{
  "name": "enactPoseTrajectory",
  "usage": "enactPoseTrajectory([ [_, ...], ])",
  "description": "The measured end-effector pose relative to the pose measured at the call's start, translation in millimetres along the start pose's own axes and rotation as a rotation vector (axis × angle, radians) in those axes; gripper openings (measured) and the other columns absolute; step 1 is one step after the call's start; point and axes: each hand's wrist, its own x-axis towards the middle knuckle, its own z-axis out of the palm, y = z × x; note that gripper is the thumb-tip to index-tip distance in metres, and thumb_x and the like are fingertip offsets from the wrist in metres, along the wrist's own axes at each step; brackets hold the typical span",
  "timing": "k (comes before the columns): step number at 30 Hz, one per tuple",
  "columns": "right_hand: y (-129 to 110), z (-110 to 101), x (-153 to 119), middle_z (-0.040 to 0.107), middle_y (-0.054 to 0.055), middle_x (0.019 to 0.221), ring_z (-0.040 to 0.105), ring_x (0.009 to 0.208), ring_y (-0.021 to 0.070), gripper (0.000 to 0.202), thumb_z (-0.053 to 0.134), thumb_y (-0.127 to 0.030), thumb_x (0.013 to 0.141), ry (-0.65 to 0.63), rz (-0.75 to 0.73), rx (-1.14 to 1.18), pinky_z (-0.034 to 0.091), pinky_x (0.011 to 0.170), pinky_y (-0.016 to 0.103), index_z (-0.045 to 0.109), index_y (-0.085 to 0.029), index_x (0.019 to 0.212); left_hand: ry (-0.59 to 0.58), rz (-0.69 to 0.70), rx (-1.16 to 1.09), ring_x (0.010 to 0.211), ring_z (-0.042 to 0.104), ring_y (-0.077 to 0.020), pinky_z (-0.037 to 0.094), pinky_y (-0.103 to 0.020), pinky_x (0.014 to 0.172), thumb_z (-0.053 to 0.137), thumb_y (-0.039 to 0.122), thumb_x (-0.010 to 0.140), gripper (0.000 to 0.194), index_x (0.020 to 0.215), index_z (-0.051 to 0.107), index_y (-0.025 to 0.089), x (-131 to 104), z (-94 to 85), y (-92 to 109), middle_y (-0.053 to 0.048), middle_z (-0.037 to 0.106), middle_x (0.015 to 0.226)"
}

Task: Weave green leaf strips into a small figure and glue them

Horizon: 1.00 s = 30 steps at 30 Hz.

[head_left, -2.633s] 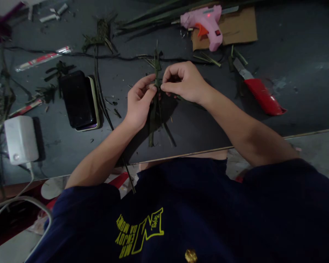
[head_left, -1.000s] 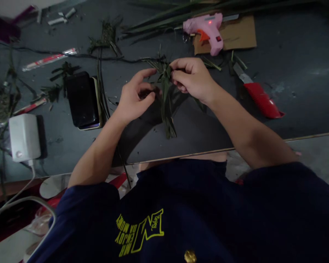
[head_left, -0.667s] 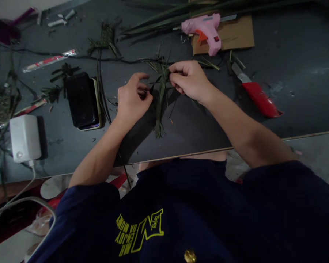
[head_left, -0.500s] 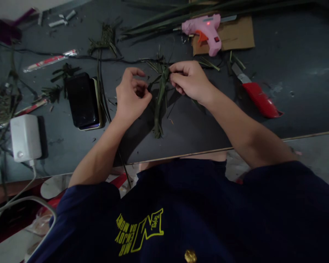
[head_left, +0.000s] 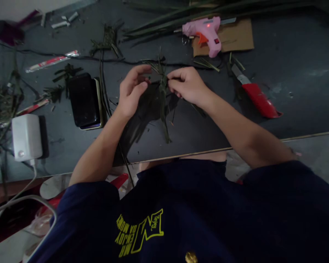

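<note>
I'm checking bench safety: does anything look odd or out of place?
Yes: the pink glue gun looks powered, its red light lit, yet its nozzle sits beyond the cardboard. The red-handled knife lies with its blade exposed, a cutting hazard.

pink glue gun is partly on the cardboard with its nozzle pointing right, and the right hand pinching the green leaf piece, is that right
Not quite: the nozzle of the pink glue gun points left, not right, in the head view. The gun lies partly on the cardboard and the right hand pinches the green leaf piece, as you said.
</note>
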Motion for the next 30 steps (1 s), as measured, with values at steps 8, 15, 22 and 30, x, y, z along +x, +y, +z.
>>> enactPoseTrajectory([
  [8, 0.9, 8.1, -10.5, 0.070, 0.001, 0.073, 0.061, 0.064, 0.0104, 0.012, 0.062, -0.016, 0.087, -0.072, -0.100, -0.039, 0.045, 0.058, 0.023, 0.073, -0.017, 0.082, -0.006, -0.154, 0.137, 0.081, 0.072, -0.0157, 0.058, -0.029, 0.078, 0.089, 0.050, 0.075, 0.034, 0.095, 0.082, 0.024, -10.6, 19.1, 23.2, -0.001, 0.078, 0.089],
  [15, -3.0, 5.1, -10.0, 0.071, 0.001, 0.069, 0.058, 0.056, 0.0090, 0.014, 0.066, -0.019, 0.087, -0.053, -0.071, -0.041, 0.044, 0.053, 0.022, 0.070, -0.018, 0.074, 0.038, -0.240, 0.004, 0.068, 0.069, -0.0128, 0.058, -0.025, 0.065, 0.096, 0.047, 0.065, 0.033, 0.084, 0.081, 0.024, -9.1, 21.6, 26.8, 0.000, 0.078, 0.079],
  [22, -7.7, 1.9, -12.7, 0.066, -0.002, 0.063, 0.055, 0.056, 0.0090, 0.019, 0.068, -0.019, 0.086, -0.062, -0.075, -0.038, 0.043, 0.054, 0.021, 0.069, -0.022, 0.067, 0.186, -0.298, -0.071, 0.057, 0.061, -0.0078, 0.050, -0.019, 0.055, 0.097, 0.036, 0.065, 0.025, 0.069, 0.077, 0.022, -9.1, 32.8, 32.3, 0.002, 0.072, 0.070],
  [30, -9.5, 3.4, -11.8, 0.067, -0.002, 0.064, 0.053, 0.053, 0.0077, 0.024, 0.068, -0.017, 0.088, -0.085, -0.032, 0.047, 0.040, 0.049, 0.020, 0.066, -0.021, 0.065, 0.176, -0.321, -0.186, 0.054, 0.053, -0.0055, 0.041, -0.017, 0.050, 0.094, 0.038, 0.072, 0.024, 0.069, 0.077, 0.021, -11.9, 33.0, 28.8, 0.002, 0.065, 0.065],
])
